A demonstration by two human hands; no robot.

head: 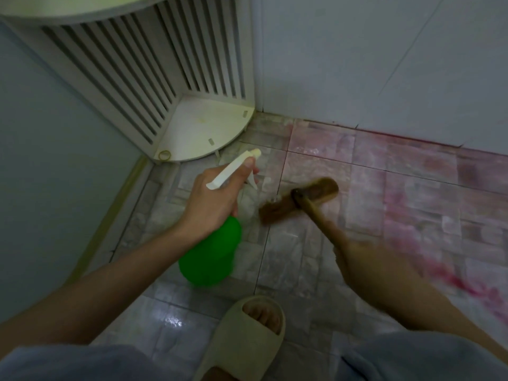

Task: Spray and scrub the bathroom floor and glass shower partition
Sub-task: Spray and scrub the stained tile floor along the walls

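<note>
Left hand [217,193] grips green spray bottle [210,254] above the floor [288,257] — right hand [354,257], blurred, wraps brush handle [316,213]; brush head [299,200] on wet tiles near corner shelf [203,127].

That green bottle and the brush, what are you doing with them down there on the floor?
A person is cleaning the bathroom floor. The left hand holds a green spray bottle with a finger on its white trigger, nozzle pointing at the tiled floor near a white corner shelf. The right hand grips the wooden handle of a scrub brush, whose head is pressed on the tiles and blurred as if moving. Pink stains show to the right. One foot wears a beige slipper.
</note>
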